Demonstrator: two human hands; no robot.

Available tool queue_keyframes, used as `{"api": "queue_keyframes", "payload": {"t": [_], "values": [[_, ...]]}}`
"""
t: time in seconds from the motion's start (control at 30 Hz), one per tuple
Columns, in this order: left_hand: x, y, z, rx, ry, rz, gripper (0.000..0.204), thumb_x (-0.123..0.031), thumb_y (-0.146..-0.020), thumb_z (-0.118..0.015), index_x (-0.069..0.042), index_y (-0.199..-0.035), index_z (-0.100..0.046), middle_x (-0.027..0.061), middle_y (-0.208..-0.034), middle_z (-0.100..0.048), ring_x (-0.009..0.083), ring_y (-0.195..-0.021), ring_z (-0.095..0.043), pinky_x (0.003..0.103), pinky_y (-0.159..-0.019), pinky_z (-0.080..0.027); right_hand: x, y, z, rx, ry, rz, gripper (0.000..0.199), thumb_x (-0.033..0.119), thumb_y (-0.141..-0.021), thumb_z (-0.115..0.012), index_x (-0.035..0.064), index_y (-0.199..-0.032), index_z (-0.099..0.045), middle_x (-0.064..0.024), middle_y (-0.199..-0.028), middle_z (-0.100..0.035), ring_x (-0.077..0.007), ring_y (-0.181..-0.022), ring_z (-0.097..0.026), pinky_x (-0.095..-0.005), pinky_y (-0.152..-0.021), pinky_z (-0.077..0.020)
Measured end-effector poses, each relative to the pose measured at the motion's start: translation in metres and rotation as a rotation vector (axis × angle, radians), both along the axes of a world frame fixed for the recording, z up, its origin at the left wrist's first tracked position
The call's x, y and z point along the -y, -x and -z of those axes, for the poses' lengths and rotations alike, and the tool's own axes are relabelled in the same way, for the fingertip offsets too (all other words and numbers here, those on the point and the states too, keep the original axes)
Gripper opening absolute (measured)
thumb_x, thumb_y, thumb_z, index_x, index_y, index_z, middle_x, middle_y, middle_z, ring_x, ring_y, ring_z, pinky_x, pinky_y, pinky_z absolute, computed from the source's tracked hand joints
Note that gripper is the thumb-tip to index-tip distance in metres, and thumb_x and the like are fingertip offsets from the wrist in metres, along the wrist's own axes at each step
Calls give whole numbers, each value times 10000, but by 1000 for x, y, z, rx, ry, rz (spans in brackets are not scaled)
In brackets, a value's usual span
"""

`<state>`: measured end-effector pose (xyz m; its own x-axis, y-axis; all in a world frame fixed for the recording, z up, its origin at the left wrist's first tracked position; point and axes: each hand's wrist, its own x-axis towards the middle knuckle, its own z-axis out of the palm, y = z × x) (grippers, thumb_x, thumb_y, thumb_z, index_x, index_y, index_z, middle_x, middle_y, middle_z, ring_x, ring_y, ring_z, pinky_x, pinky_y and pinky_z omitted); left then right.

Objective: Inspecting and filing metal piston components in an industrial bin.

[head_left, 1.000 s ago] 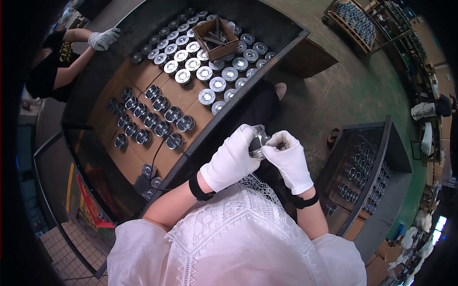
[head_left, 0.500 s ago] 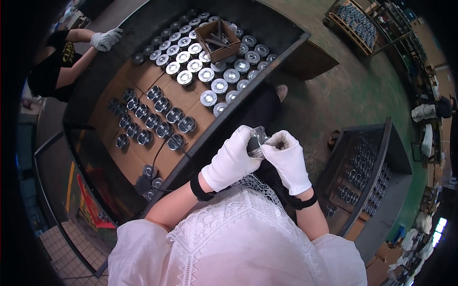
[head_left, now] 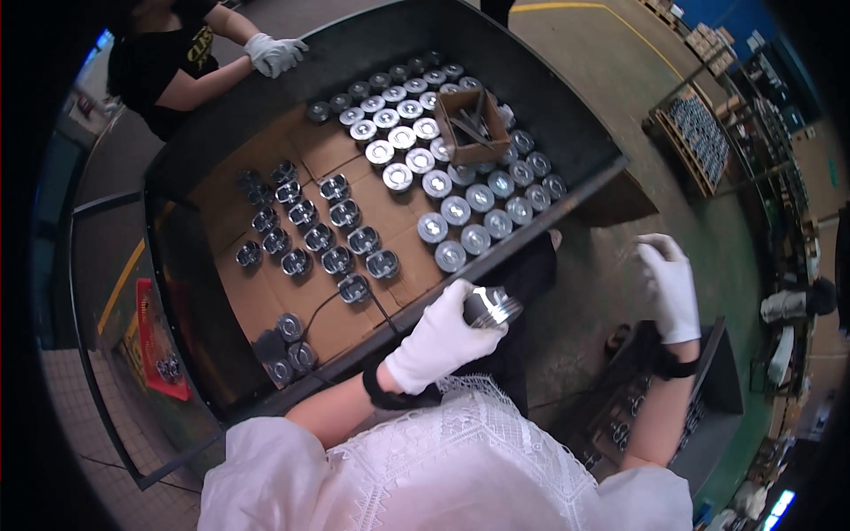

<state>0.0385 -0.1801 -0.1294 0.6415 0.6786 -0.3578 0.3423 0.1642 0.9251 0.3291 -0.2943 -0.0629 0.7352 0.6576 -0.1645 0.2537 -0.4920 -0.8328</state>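
My left hand (head_left: 440,341), gloved white, is wrapped around a shiny metal piston (head_left: 490,307), held just off the near edge of the counter (head_left: 266,442); my right hand (head_left: 670,285) hangs empty over the floor, fingers loosely spread and well apart from the part. I judge a firm grip around the skirt, crown kept level, is what matters before setting it down among the others. On the cardboard liner (head_left: 266,292) I count roughly thirty pistons crown-up and about eighteen turned the other way, plus one small cardboard box (head_left: 473,126). A co-worker's gloved hand (head_left: 276,53) rests at the far rim.
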Motion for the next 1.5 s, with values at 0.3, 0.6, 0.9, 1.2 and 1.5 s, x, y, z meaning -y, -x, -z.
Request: {"api": "queue_keyframes", "payload": {"t": [0.3, 0.6, 0.9, 1.2, 1.5], "values": [[-52, 83, -7, -6, 148, -212, 483, -126, -752, -839, 3, -1146, -593, 61, -1003, -707, 82, -916, -630, 279, -843, -538, -89, -121, 25, 80, 371, -83, 353, 371, -936, -695, 42, -1062, -680, -38, -829, -679, -119, -629, -606, -301, -565, -496], [-93, 98, 12, 42, 239, -359, 499, -80, -737, -842, 20, -1163, -602, 65, -1039, -687, 97, -945, -615, 269, -862, -514, -268, -57, 151, 568, 643, -634, 460, 404, -846, -612, 9, -1032, -756, -224, -1021, -738, -376, -1007, -704, -448, -907, -541], [-129, 98, 21, 24, 374, -360, 478, -18, -748, -796, 19, -1170, -573, 67, -1050, -666, 113, -944, -635, 271, -871, -531, -294, 22, 214, 507, 664, -808, 445, 247, -857, -612, 29, -1237, -694, -227, -1625, -311, -360, -1181, -653, -446, -1037, -503], [-138, 103, 31, 13, 439, -296, 511, -45, -759, -823, 32, -1201, -577, 76, -1074, -678, 110, -955, -636, 272, -876, -532, -324, 30, 244, 363, 631, -790, 459, 300, -879, -590, 74, -1265, -693, -245, -1661, -201, -343, -1241, -630, -431, -1101, -452], [-149, 127, 33, 76, 528, -390, 470, -54, -742, -829, -4, -1137, -579, 51, -1049, -673, 102, -928, -638, 268, -856, -530, -252, -39, 112, 159, 276, -897, 397, 331, -945, -648, 57, -1228, -696, -235, -1350, -610, -387, -1277, -565, -407, -1091, -453]]}}
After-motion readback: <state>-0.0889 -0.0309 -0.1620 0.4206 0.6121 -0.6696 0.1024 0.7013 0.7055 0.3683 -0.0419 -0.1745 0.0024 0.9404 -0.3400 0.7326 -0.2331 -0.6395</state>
